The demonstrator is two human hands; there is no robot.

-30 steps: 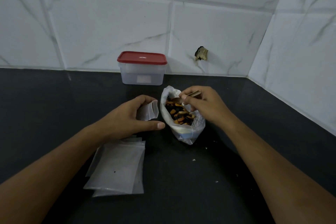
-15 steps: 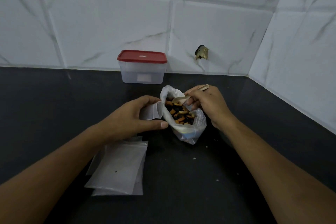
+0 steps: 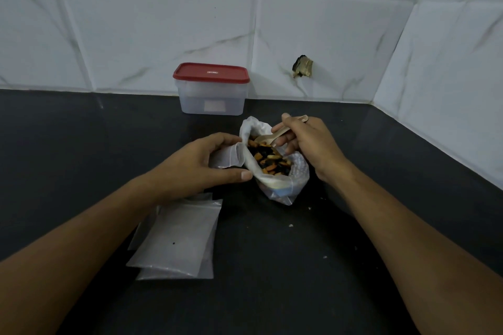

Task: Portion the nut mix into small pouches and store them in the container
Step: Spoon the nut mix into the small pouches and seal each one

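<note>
An open plastic bag (image 3: 283, 185) of orange and dark nut mix (image 3: 268, 158) sits mid-counter. My left hand (image 3: 198, 166) grips a small clear pouch (image 3: 227, 156), its mouth held open against the bag's left rim. My right hand (image 3: 307, 144) holds a pale wooden spoon (image 3: 275, 136), whose bowl rests on top of the mix at the bag's far side. A clear container (image 3: 212, 98) with a red lid (image 3: 211, 73) stands shut by the back wall. A stack of flat empty pouches (image 3: 177, 242) lies under my left forearm.
The dark counter (image 3: 285, 280) meets white tiled walls at the back and on the right. A broken hole in the tile (image 3: 302, 66) shows right of the container. Small crumbs (image 3: 290, 225) lie in front of the bag.
My left hand has brought the small pouch to the right, up against the bag's rim. The right hand has tilted the spoon, its handle now pointing up and right, its bowl on the mix.
</note>
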